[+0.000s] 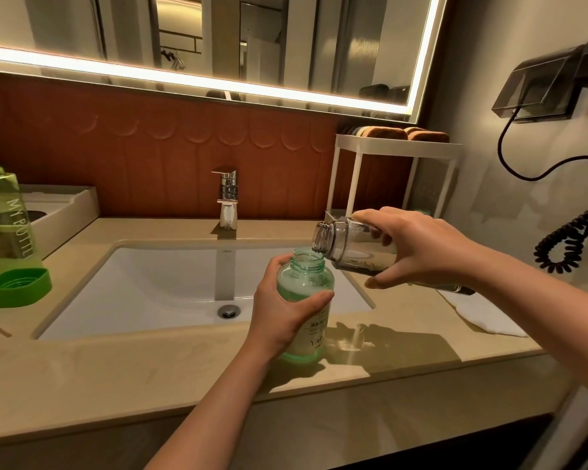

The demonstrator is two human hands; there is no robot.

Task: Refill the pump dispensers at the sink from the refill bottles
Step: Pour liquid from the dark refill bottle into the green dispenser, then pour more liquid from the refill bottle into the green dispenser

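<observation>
Two hands, both busy. The left hand [282,313] wraps round the upright green-tinted bottle [305,278], neck open, on the countertop [116,368] at the sink [150,283] edge. Just above and right of that grip, the right hand [418,249] clasps a clear bottle [345,244] tipped nearly flat, mouth over the open neck. Three bottles in all: the third, a large green water bottle [4,218], stands far left of both grips, with one green cap [17,286] beside it.
</observation>
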